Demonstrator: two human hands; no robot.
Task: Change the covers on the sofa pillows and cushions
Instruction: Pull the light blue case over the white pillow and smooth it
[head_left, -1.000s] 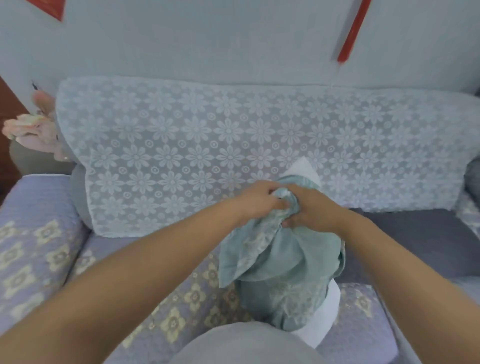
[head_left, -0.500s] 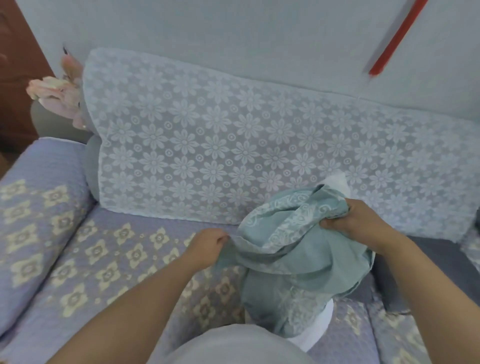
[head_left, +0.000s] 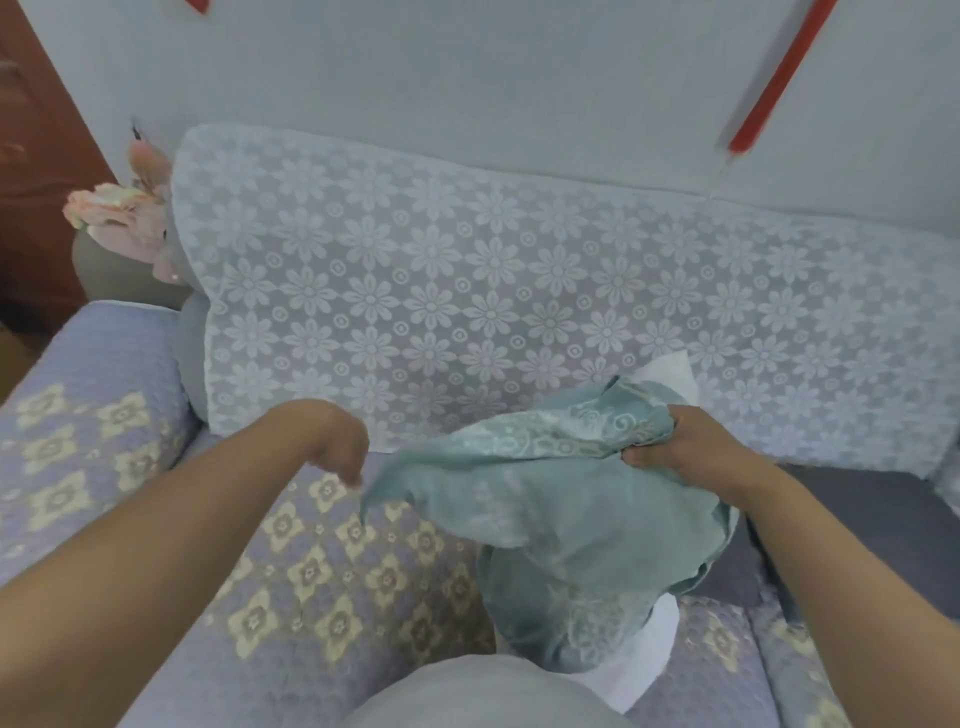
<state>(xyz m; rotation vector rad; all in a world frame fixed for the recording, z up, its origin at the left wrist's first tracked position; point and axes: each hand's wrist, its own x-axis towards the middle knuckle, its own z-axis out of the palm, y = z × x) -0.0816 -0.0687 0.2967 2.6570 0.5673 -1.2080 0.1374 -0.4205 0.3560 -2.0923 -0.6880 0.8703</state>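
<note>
Released since earlier: left hand (head_left: 340, 451), loosely curled, empty. Right hand (head_left: 675, 447) bunches teal pillow cover (head_left: 545, 499); loose corner nearest left.

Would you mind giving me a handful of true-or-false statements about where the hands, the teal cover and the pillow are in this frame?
1. The right hand grips the bunched edge of the teal cover. True.
2. The left hand also grips the teal cover. False: it hangs beside the cover's loose corner, fingers loosely curled, holding nothing.
3. White pillow shows above the cover's top edge. True.
4. The teal cover lies flat and smooth on the sofa seat. False: it is crumpled and partly lifted, still around the pillow.
5. A lace throw with a flower pattern covers the sofa back. True.
</note>
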